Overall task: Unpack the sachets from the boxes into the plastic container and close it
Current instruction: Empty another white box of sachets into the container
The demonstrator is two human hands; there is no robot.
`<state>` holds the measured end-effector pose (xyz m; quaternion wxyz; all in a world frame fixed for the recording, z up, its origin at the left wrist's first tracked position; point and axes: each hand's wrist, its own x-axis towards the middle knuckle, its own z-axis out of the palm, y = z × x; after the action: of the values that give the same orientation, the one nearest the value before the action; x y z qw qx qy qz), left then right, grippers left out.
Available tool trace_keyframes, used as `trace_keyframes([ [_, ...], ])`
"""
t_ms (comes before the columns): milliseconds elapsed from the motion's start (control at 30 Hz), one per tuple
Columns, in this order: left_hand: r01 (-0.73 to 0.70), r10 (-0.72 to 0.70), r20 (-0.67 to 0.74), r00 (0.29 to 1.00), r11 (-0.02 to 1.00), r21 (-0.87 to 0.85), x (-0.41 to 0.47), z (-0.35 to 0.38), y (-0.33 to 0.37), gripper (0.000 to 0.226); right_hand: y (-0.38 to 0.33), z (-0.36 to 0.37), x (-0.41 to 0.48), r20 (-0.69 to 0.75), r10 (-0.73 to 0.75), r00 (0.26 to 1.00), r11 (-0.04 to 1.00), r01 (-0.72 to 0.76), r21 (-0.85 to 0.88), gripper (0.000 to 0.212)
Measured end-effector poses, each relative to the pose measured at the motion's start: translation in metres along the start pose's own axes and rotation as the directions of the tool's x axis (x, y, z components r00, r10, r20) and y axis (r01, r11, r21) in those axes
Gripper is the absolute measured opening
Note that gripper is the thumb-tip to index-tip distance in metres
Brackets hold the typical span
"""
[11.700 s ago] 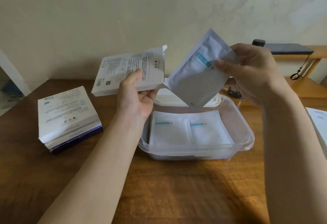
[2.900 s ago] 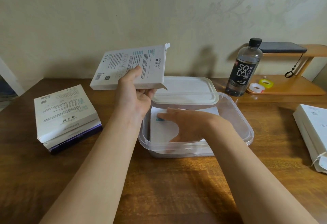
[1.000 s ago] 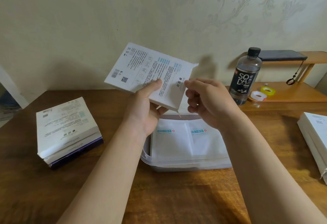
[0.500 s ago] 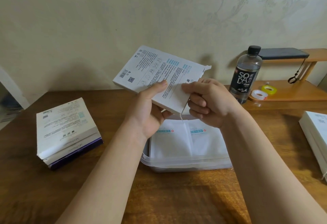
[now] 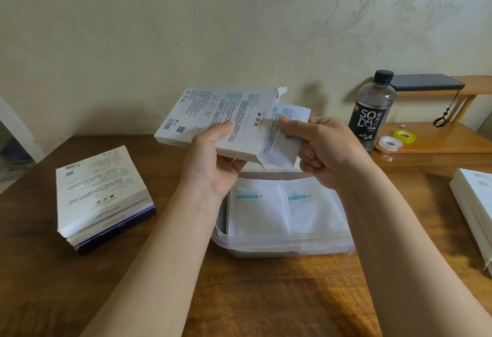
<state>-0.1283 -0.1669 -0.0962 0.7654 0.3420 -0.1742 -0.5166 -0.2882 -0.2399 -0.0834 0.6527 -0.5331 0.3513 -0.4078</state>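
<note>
My left hand point(image 5: 213, 161) grips a flat white printed box point(image 5: 221, 115) held above the table, its torn open end pointing right. My right hand point(image 5: 324, 150) pinches a white printed sachet point(image 5: 282, 145) that sticks partway out of that open end. Below both hands stands the clear plastic container point(image 5: 279, 243). Two white sachets with blue labels lie side by side in it, one on the left point(image 5: 258, 211) and one on the right point(image 5: 314, 209). The container's lid is mostly hidden behind my hands.
A stack of white boxes point(image 5: 98, 193) lies on the wooden table at the left, and more white boxes point(image 5: 476, 203) sit at the right edge. A black soda bottle point(image 5: 372, 113) stands behind the container. Two tape rolls point(image 5: 391, 143) lie on a low wooden shelf point(image 5: 439, 139).
My right hand has drawn the sachet partway out of the box's open end. The box has tilted flatter in my left hand.
</note>
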Motion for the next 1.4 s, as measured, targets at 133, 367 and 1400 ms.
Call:
trace_keyframes([
  [133, -0.004, 0.004, -0.028, 1.000, 1.000, -0.006, 0.000, -0.001, 0.002, 0.024, -0.005, -0.003, -0.002, -0.019, -0.032, 0.999, 0.999, 0.032, -0.021, 0.044],
  [367, -0.011, 0.003, -0.065, 0.998, 0.993, -0.119, 0.004, -0.010, 0.012, 0.026, -0.015, -0.032, -0.004, 0.108, -0.072, 0.992, 0.995, 0.064, 0.076, 0.034],
  [1400, -0.038, 0.030, -0.079, 0.996, 0.994, -0.103, -0.008, 0.000, -0.003, 0.025, 0.001, -0.052, -0.019, -0.191, -0.167, 0.967, 0.927, 0.088, -0.364, 0.011],
])
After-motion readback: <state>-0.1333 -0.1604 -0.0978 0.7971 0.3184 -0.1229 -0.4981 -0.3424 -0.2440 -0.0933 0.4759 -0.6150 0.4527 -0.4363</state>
